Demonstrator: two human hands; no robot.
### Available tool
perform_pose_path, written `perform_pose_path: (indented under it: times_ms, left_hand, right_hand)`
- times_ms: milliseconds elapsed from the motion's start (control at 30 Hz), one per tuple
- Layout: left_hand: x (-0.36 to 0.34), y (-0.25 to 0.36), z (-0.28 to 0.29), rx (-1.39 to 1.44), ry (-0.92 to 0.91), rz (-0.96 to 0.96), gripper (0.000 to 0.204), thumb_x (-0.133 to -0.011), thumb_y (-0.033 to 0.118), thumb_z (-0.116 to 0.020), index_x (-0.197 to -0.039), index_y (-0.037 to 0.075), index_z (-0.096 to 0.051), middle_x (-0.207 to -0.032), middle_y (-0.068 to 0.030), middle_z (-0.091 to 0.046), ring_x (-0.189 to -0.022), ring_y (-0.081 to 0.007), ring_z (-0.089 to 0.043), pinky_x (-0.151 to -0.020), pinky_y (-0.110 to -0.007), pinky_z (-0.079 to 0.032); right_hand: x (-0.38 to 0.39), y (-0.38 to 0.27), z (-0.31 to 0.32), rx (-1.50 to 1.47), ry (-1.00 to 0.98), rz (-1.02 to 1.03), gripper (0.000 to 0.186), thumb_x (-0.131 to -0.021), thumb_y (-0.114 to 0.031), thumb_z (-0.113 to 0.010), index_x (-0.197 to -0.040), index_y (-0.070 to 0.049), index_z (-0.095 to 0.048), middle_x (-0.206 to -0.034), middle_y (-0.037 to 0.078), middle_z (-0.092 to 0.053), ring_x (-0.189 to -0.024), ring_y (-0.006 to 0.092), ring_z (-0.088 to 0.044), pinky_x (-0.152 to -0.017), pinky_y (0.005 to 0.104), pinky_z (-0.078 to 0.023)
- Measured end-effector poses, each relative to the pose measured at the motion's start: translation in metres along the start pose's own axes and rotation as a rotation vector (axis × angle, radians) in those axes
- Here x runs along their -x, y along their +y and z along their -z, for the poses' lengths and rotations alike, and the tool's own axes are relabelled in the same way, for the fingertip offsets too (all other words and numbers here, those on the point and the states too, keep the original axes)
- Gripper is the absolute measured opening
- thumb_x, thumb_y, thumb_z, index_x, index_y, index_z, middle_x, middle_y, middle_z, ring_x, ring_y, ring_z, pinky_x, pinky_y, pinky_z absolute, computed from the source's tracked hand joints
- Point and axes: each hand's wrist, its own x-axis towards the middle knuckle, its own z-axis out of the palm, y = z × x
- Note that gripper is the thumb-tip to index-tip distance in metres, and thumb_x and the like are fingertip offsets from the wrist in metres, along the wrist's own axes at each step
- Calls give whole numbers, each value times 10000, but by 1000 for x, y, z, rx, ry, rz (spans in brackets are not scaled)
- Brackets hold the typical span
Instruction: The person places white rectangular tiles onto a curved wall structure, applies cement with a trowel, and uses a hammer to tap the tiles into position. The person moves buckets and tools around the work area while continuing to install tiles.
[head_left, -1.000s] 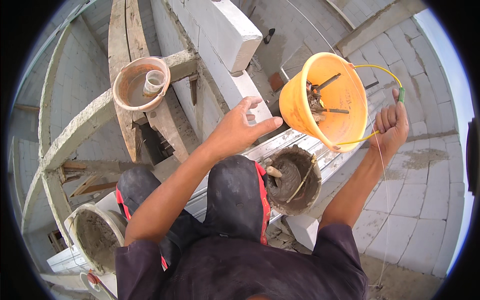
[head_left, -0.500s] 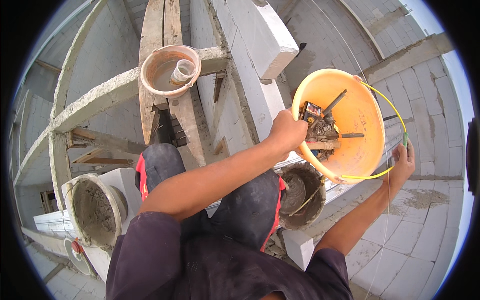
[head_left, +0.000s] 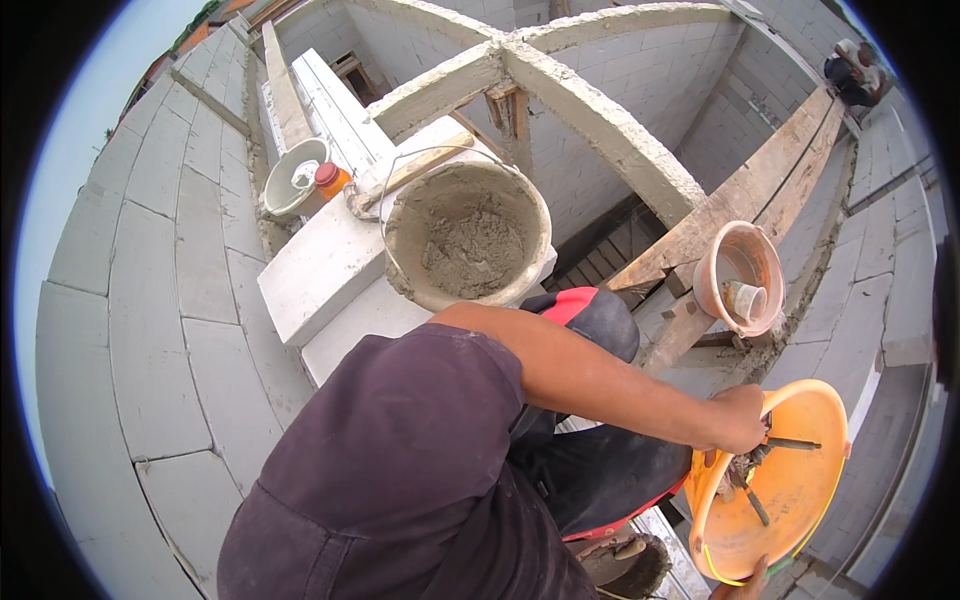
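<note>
An orange bucket (head_left: 805, 480) hangs tilted at the lower right, its mouth facing me. My left hand (head_left: 738, 418) is closed round its upper left rim. Of my right hand (head_left: 745, 588) only a part shows at the bottom edge, pressed to the bucket's lower rim beside the thin yellow handle (head_left: 712, 562); most of its fingers are cut off. Inside the bucket lie dark-handled tools (head_left: 757, 505) and debris, partly hidden behind my left hand. Below my knee, a mortar-smeared bucket (head_left: 632, 568) stands close to the orange one.
A large bucket of mortar (head_left: 475, 245) stands beside white blocks (head_left: 325, 285), with a hammer (head_left: 410, 178) behind it. A pink bucket (head_left: 708, 285) holding a cup (head_left: 745, 300) rests by wooden planks (head_left: 735, 205). Concrete beams (head_left: 600, 120) cross open drops. Another person (head_left: 855, 72) is far right.
My view has swung left, bringing the mortar bucket and block wall into sight. My right hand has shifted from the handle's green grip to the orange bucket's lower rim. My left hand keeps its hold.
</note>
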Motion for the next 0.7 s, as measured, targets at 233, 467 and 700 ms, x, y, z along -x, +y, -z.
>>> perform_pose_path:
  times_ms: [233, 467, 700]
  left_hand:
    - [39, 45, 118, -91, 74, -437, 321, -835, 4, -569, -1139, -70, -638, -947, -260, -716, -855, -373, -744, -748, -456, -603]
    - [152, 90, 279, -477, 277, -609, 299, -874, 157, -569, -1015, -61, -716, -773, -269, -715, -784, -361, -752, -723, -413, -608]
    - [234, -46, 439, 89, 962, -793, 766, -1006, 648, -525, -1354, -25, -632, -1063, -153, -736, -871, -239, -744, -774, -355, -630]
  right_hand:
    - [-8, -116, -86, -492, -124, -165, 454, -950, -197, -704, -1235, 151, -641, -1203, 258, -673, -1081, 328, -638, -974, 485, -523]
    - [-22, -221, -196, -198, -363, 209, 429, -993, -207, -667, -1284, 108, -637, -1233, 237, -669, -1109, 322, -636, -990, 459, -532]
    - [28, -400, -355, -790, -735, -154, 675, -922, -72, -661, -1520, 61, -378, -1499, 218, -518, -1362, 341, -545, -1172, 498, -454]
